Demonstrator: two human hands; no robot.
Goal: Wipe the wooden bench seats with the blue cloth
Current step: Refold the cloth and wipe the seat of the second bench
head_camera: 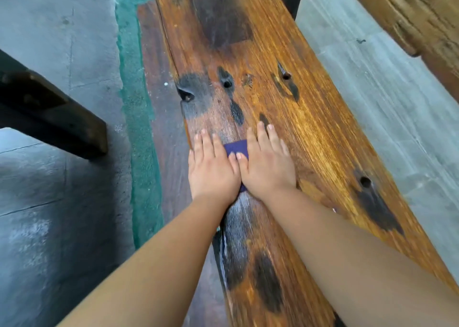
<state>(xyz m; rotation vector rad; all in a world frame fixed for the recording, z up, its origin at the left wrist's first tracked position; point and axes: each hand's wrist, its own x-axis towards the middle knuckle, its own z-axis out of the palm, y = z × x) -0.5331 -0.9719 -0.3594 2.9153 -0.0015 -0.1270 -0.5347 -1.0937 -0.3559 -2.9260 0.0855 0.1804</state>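
A long wooden bench seat [310, 133] runs from the top middle of the view down to the bottom right, orange-brown with dark stains and knot holes. The blue cloth [237, 148] lies flat on its left half, mostly hidden under my hands; only a small dark blue patch shows between them. My left hand [212, 168] and my right hand [268, 168] lie side by side, palms down and fingers flat, both pressing on the cloth. A wet, whitish streak [238, 217] runs along the wood behind my wrists.
Grey concrete floor [57, 202] lies to the left, with a green painted strip [141, 153] beside the bench. A dark wooden beam [54, 113] juts in at the left. Another wooden piece [422, 16] crosses the top right above more concrete [397, 108].
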